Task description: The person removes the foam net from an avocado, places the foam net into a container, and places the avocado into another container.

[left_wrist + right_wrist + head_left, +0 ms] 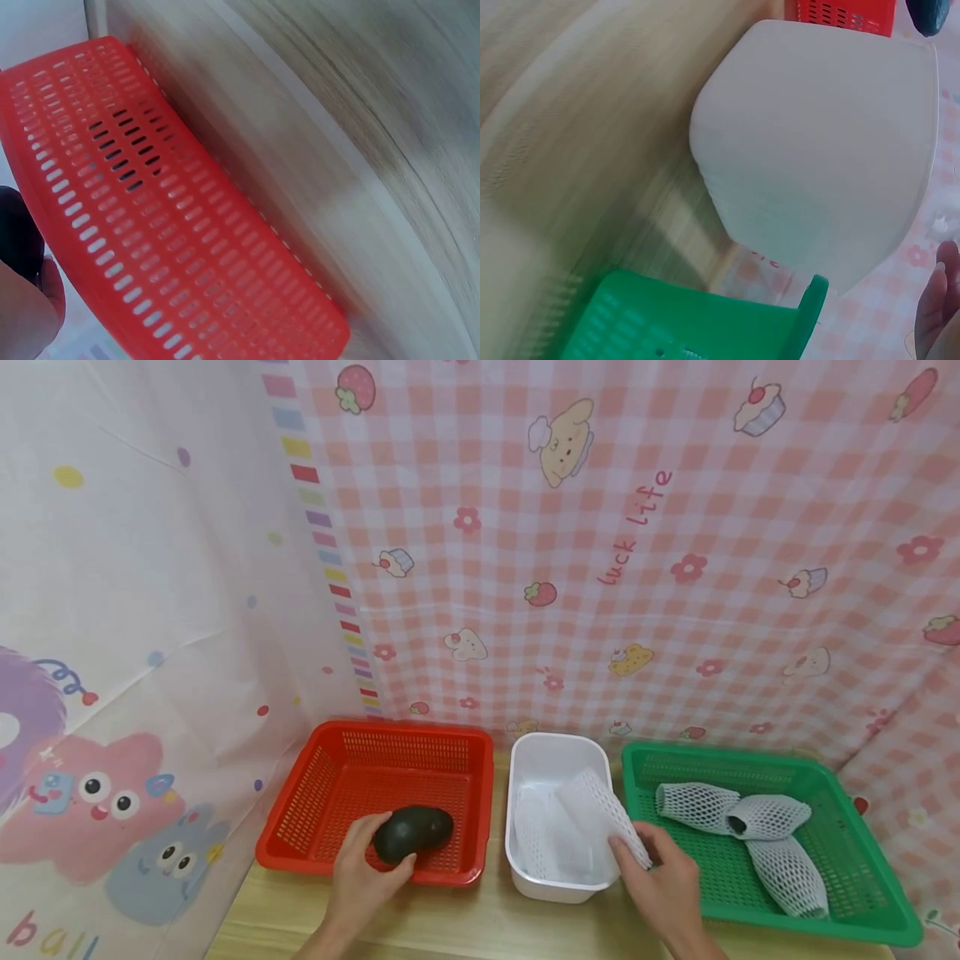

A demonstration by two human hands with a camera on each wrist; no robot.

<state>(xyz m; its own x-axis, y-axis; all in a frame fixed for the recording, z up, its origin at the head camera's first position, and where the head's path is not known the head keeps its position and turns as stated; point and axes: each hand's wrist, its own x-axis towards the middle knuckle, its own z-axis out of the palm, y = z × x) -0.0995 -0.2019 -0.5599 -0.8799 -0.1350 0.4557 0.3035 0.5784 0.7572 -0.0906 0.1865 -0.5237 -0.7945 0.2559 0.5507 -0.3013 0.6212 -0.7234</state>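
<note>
left grip [365,867], fingers spread, clasps fruit [405,837] toward desk's [450,922] left edge; right grip [663,870], nearly closed, pinches net [611,810].

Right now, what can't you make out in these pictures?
Head view: most of whatever the white nets in the green basket hold, covered by mesh.
Left wrist view: part of the left hand and dark item, cut off by the left edge.
Right wrist view: the inside of the white tub, hidden by its outer wall.
</note>
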